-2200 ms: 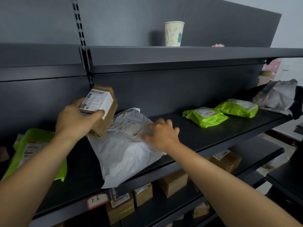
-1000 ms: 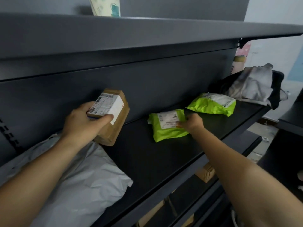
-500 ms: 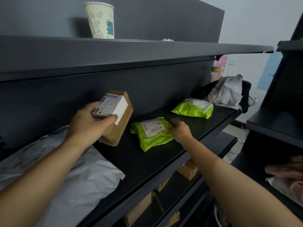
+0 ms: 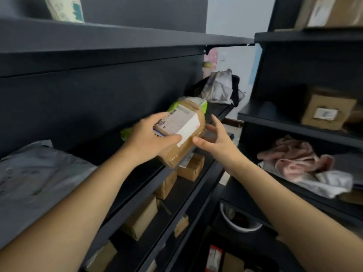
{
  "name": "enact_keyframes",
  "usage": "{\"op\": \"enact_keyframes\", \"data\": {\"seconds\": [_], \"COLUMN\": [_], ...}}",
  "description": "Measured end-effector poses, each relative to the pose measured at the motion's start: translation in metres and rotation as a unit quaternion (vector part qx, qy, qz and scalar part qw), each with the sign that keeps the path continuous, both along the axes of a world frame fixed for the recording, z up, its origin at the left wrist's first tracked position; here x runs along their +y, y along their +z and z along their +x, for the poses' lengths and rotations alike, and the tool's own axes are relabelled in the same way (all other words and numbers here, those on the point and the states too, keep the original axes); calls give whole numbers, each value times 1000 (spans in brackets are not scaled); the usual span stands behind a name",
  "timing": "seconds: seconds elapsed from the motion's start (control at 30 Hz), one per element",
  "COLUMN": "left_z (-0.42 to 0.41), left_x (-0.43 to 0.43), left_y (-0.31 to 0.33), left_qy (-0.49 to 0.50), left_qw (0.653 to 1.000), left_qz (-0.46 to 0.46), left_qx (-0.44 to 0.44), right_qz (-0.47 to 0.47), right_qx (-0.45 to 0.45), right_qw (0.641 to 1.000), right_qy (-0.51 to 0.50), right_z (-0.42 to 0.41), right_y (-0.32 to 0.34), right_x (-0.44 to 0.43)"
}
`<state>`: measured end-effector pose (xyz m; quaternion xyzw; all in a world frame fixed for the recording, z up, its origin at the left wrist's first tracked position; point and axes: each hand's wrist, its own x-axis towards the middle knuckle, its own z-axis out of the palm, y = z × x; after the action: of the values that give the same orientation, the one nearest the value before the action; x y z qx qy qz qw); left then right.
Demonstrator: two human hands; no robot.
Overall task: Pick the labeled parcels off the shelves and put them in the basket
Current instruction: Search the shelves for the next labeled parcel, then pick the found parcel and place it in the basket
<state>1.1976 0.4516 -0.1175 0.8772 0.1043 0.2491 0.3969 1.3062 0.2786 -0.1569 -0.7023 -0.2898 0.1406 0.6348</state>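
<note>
Dark metal shelving (image 4: 110, 42) lines both sides of a narrow aisle, its boards matt and flat-edged. The brown cardboard parcel (image 4: 188, 148) is held in the air just in front of the middle shelf of the left unit. It is a small rectangular box with taped seams and a white printed label across its upper face. The left grip (image 4: 149, 138) is closed around it, thumb lying along the label's lower edge and fingers wrapped over the top. The right grip (image 4: 216, 142) is open, fingers straight and spread beside the box's far end. Its thumb tip is at the cardboard, though contact cannot be told.

Behind the box a glossy lime-green mailer (image 4: 172, 107) lies on the shelf, mostly hidden. A crumpled grey plastic mailer (image 4: 39, 173) lies at the near end of the same shelf and a heap of grey cloth (image 4: 218, 87) at the far end. A patterned paper cup (image 4: 66, 8) stands on the board above. The shelf below holds several small cardboard boxes (image 4: 192, 165).

Across the aisle a labeled carton (image 4: 328, 110) sits on one board and rumpled pink cloth (image 4: 294, 160) on the next. Lower down, a white-rimmed tub (image 4: 239, 226) holds something dark and unclear.
</note>
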Motion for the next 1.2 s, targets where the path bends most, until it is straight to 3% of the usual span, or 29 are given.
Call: {"op": "enact_keyframes", "data": {"seconds": [0.13,0.3,0.6,0.77,0.9,0.97,1.07,1.2], "left_z": [11,23,60,100,143,164,187,203], "left_x": [-38,-79,-123,-144,-174,-191,-212,-209], "left_y": [-21,-62,-141,-185,-236,-273,-341,-464], "left_qy": [-123,-241,-306,-321,-362,-374,-350,-333], "left_qw": [984,951,927,907,883,879,893,884], "left_qz": [111,143,131,137,146,154,158,164], "left_qx": [69,129,170,235,262,250,236,284], "right_qz": [-55,-97,-144,-209,-366,-419,-472,-487], "right_qx": [-26,-8,64,65,-42,-45,3,170], "right_qw": [998,995,977,968,927,903,871,824], "right_qy": [-22,-31,-142,-121,-73,-77,-135,-235], "right_z": [0,-16,-21,2,38,57,75,84], "right_y": [-26,-67,-149,-180,-218,-250,-320,-455], "right_x": [-60,-116,-182,-215,-237,-247,-263,-279]}}
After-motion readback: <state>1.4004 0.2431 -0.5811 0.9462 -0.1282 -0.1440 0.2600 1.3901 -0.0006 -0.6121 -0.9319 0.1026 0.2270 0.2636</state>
